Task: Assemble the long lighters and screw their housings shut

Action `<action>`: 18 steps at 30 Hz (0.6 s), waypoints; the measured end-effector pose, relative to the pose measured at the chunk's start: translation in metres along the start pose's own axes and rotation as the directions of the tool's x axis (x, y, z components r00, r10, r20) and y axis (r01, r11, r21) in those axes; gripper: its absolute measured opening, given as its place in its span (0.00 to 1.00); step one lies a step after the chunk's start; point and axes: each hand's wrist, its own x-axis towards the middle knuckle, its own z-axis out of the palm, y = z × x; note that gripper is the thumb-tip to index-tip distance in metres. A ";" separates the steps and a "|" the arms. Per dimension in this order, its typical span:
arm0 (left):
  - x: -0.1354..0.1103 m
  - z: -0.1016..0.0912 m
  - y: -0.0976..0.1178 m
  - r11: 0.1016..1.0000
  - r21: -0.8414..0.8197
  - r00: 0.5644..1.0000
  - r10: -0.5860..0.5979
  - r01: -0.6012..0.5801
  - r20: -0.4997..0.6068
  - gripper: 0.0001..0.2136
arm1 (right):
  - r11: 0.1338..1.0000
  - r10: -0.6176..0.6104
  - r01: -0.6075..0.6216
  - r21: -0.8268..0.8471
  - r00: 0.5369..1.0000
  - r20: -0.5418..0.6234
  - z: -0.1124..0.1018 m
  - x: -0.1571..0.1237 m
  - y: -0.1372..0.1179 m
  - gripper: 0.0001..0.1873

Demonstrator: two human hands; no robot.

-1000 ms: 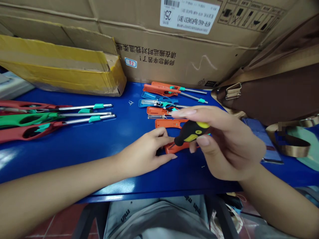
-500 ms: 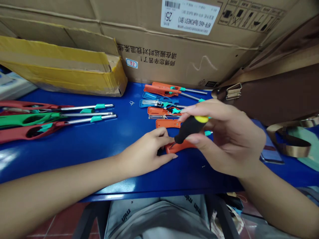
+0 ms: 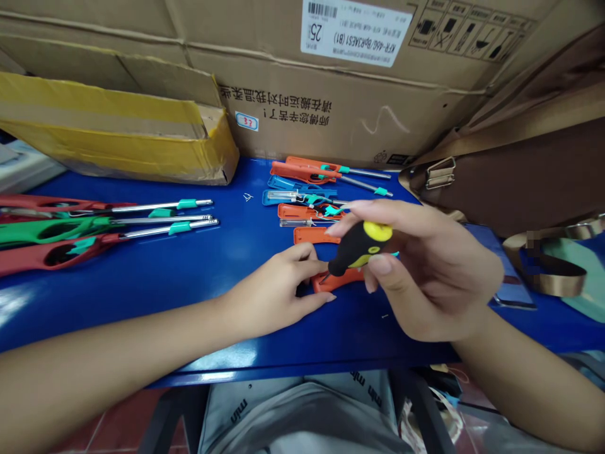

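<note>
My right hand (image 3: 425,271) grips a short black-and-yellow screwdriver (image 3: 359,247), tilted, its tip at the near end of an orange lighter (image 3: 347,277) lying on the blue table. The fingers of my left hand (image 3: 283,287) pinch that same end and hold it down. Part of the lighter is hidden behind my right hand. Just beyond lie an orange casing half (image 3: 316,235), an opened orange lighter (image 3: 288,211) with its clear fuel tank exposed, and a blue lighter (image 3: 278,197) in the same state. A loose screw (image 3: 384,316) rests near my right hand.
Several red and green long-necked lighters (image 3: 94,230) lie at the left. Small screws (image 3: 248,197) sit in a heap mid-table. A yellow-taped carton (image 3: 142,148) and a large cardboard box (image 3: 265,69) stand behind. At the right are a phone (image 3: 513,290) and a brown bag (image 3: 510,183).
The screwdriver has turned in my right hand, showing more of its yellow markings, and my right fingers have shifted round the handle. My left hand stays on the lighter.
</note>
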 end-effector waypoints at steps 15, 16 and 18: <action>0.001 0.001 -0.001 1.000 -0.009 1.000 -0.012 0.012 -0.001 0.10 | 0.993 -0.111 0.112 -0.045 0.994 0.014 0.000 0.009 -0.001 0.20; 0.001 0.001 -0.001 1.000 -0.011 1.000 -0.011 0.011 -0.001 0.10 | 0.989 -0.128 0.127 -0.070 0.992 -0.014 0.001 0.009 0.000 0.18; 0.001 0.001 -0.001 1.000 -0.008 1.000 -0.007 0.007 -0.007 0.11 | 0.979 -0.165 0.157 -0.127 0.984 -0.061 0.002 0.009 0.001 0.17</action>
